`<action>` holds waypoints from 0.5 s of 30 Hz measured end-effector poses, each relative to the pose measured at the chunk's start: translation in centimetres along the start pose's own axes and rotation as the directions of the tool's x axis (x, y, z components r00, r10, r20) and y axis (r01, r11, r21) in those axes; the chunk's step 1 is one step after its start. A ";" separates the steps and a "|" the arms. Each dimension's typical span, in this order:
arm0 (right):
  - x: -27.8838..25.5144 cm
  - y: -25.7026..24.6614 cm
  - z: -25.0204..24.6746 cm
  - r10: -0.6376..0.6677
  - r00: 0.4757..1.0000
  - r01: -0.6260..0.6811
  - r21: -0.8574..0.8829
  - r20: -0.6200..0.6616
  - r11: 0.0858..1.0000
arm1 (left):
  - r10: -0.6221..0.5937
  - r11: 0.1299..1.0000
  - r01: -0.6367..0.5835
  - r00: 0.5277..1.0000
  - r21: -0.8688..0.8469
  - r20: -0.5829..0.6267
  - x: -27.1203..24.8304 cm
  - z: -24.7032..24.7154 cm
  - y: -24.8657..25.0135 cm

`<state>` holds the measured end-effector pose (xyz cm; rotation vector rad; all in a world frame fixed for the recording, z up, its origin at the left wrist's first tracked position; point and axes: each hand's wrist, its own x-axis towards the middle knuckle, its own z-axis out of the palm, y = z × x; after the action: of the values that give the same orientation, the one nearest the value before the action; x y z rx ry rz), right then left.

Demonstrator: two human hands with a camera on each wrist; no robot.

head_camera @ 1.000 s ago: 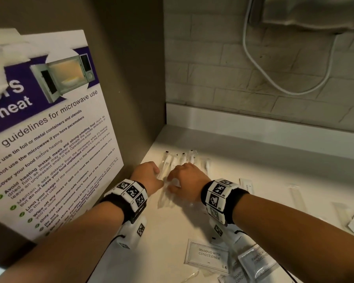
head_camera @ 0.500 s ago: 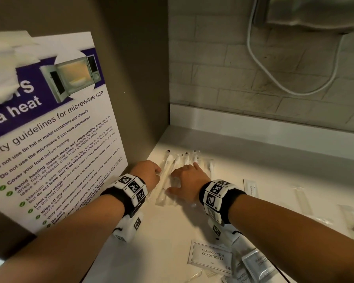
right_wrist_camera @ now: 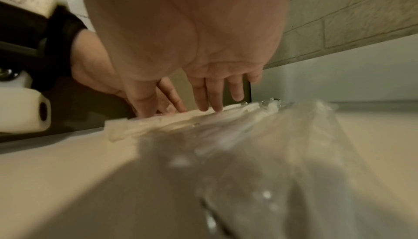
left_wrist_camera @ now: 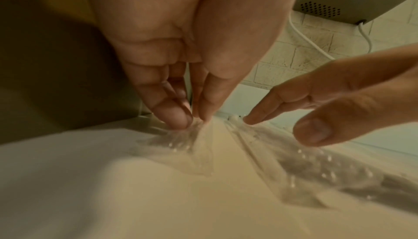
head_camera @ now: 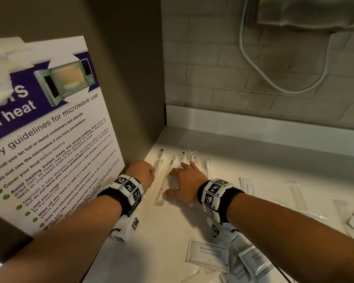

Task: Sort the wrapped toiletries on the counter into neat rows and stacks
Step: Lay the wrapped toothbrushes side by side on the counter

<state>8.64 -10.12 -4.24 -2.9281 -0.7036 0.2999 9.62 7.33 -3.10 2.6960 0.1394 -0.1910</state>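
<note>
A row of clear-wrapped toothbrushes lies in the counter's back left corner, next to the brown side wall. My left hand is at the row's left edge. In the left wrist view its thumb and curled fingers pinch the edge of the leftmost wrapper. My right hand lies on the row with fingers spread and straight, pressing down on the wrappers. Shampoo sachets lie loose near my right forearm.
A microwave safety poster leans against the left wall. A toothpaste sachet and more clear-wrapped items are scattered to the right on the white counter. A white cable hangs on the brick wall.
My right hand has slid forward and flattened, its fingers now spread over the toothbrush row. The left hand stays at the row's left edge.
</note>
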 end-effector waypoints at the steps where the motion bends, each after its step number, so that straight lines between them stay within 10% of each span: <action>1: -0.1 -0.2 -0.2 -0.007 1.000 0.007 0.007 -0.010 1.000 | 0.000 1.000 0.000 1.000 0.009 -0.001 0.0 -0.1 0.0; 15: 0.0 -1.0 -0.8 -0.011 0.998 0.013 -0.035 0.057 0.999 | 0.006 0.999 -0.007 1.000 0.054 0.018 0.5 -0.4 -0.1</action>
<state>8.40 -9.30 -3.27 -2.9582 -0.7409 0.3752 10.12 7.65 -2.86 2.7473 0.1214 -0.2191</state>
